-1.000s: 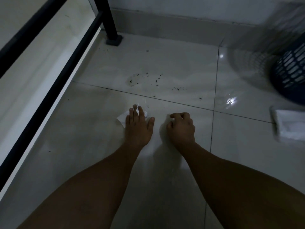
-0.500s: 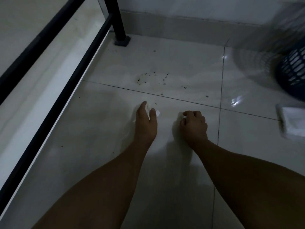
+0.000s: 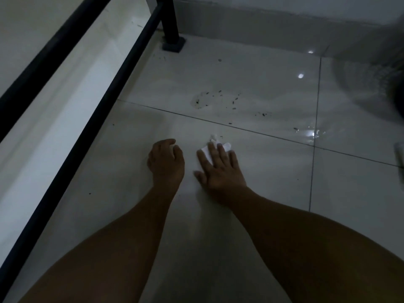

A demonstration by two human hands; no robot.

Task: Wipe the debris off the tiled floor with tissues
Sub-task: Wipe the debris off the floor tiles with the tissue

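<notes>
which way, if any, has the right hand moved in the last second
Yes. The right hand has shifted left, away from the vertical grout line, and now presses flat on a tissue.

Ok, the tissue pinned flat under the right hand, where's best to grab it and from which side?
Probably the crumpled far edge of the tissue, which pokes out beyond the fingertips of the right hand. The rest lies flat on the tiled floor under the hand, with no lip to catch. Come from above, curling the fingers down to bunch it.
</notes>
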